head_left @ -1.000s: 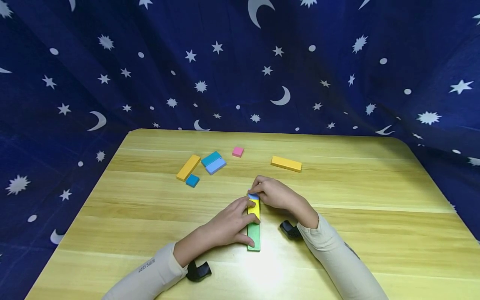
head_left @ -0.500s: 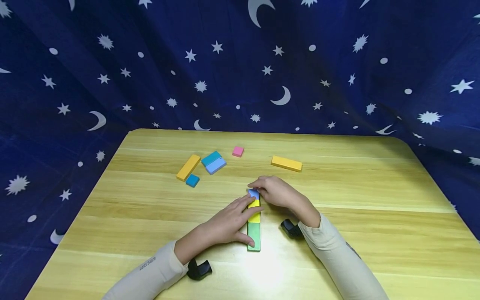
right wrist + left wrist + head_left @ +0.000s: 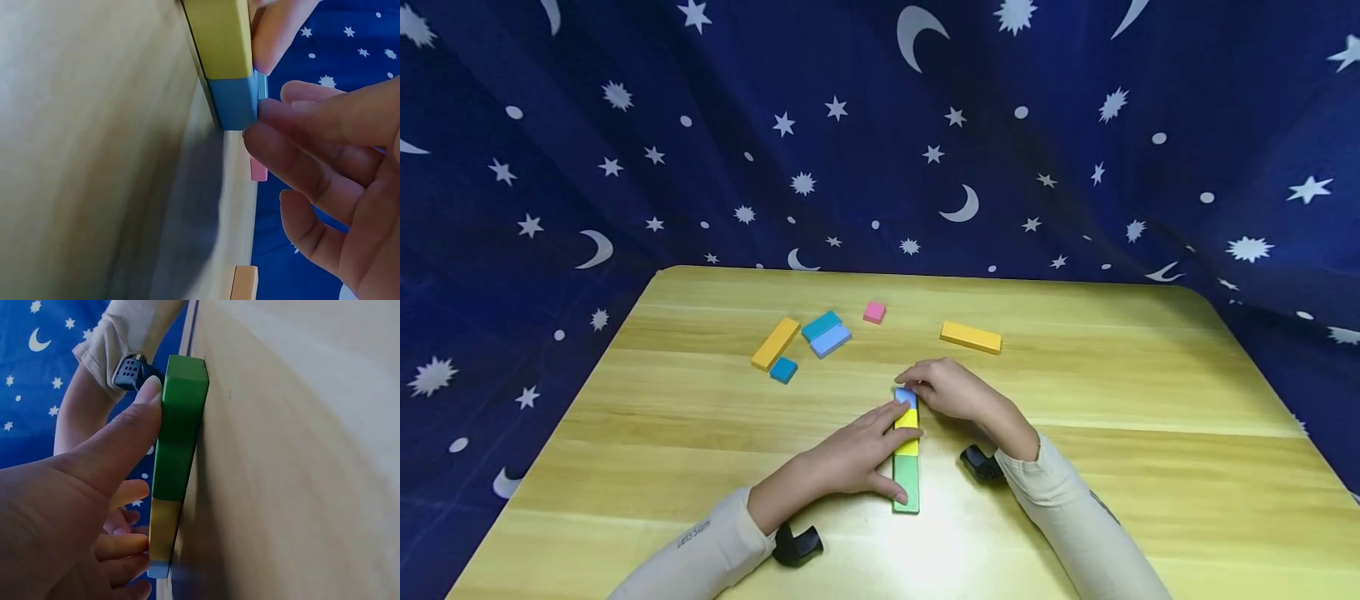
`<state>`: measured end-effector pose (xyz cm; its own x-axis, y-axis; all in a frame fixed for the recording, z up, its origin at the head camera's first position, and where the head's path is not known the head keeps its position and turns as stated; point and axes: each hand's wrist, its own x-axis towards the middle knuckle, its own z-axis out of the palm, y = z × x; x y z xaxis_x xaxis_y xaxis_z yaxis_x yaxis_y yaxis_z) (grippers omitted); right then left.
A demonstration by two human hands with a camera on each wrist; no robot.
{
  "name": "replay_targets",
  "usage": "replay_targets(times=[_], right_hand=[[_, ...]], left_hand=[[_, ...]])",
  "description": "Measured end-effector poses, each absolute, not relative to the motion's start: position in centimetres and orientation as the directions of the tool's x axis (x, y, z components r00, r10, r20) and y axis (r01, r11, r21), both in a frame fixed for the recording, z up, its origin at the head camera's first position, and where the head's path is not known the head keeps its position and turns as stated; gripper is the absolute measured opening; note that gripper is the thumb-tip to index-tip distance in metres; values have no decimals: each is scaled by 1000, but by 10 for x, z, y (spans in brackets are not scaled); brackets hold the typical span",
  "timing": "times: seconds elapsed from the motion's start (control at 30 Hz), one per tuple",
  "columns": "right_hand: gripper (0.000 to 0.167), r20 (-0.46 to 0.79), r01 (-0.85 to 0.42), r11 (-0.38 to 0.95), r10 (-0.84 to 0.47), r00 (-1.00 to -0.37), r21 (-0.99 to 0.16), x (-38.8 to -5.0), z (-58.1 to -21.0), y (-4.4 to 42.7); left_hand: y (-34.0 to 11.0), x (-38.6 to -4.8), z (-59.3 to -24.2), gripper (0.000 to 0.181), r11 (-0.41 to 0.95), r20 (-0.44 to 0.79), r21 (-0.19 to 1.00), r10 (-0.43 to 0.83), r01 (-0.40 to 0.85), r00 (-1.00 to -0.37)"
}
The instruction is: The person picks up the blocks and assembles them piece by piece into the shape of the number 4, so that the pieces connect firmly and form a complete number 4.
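Note:
A line of blocks lies on the table in the head view: a green block [image 3: 906, 483] nearest, a yellow block [image 3: 906, 447] in the middle, a light blue block [image 3: 906, 397] at the far end. They sit end to end. My left hand [image 3: 857, 450] rests over them with spread, fairly straight fingers, its thumb on the green block. My right hand [image 3: 951, 387] is at the far end, loosely bent fingertips at the corner of the blue block [image 3: 234, 103] in the right wrist view. No pinch on it shows there.
Farther back lie two orange blocks [image 3: 776, 343], a teal block [image 3: 821, 326], a periwinkle block [image 3: 831, 340], a small blue block [image 3: 784, 370] and a pink block [image 3: 874, 312]. Black wrist devices [image 3: 797, 546] hang at both sleeves. A starry curtain [image 3: 850, 150] hangs behind the table.
My right fingertips have drawn back a little from the blue block, and more of its top shows. My left fingers have shifted slightly on the line. The head view has tilted slightly.

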<state>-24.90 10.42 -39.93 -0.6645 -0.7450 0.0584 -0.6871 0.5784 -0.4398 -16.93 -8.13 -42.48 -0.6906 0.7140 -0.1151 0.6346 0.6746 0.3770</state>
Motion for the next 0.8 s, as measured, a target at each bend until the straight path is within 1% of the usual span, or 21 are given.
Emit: replay_targets(times=[0.2, 0.3, 0.47, 0.57, 0.63, 0.7, 0.8], right_hand=[[22, -23, -706, 532, -806, -592, -467, -273, -397, 95], [23, -33, -724, 510, -827, -562, -464, -291, -401, 85], [28, 43, -794, 488, -842, -538, -363, -316, -410, 64], [38, 65, -845, 450, -872, -486, -288, -325, -412, 52], [44, 54, -874, 412, -897, -439, -256, -329, -411, 46], [48, 17, -890, 388, -915, -403, -239, -332, -410, 42], [48, -47, -888, 396, -917, -397, -233, -336, -408, 41]], left_hand=[[-81, -170, -426, 78, 681, -119, 375, 708, 629, -696], [-83, -169, -427, 78, 684, -122, 378, 705, 624, -699], [-86, -167, -429, 78, 671, -106, 372, 718, 642, -688], [-86, -167, -430, 77, 663, -86, 359, 725, 657, -684], [-86, -167, -430, 77, 662, -78, 356, 724, 659, -685], [-85, -168, -430, 77, 661, -75, 357, 725, 660, -685], [-84, -171, -430, 77, 662, -67, 355, 723, 661, -688]])
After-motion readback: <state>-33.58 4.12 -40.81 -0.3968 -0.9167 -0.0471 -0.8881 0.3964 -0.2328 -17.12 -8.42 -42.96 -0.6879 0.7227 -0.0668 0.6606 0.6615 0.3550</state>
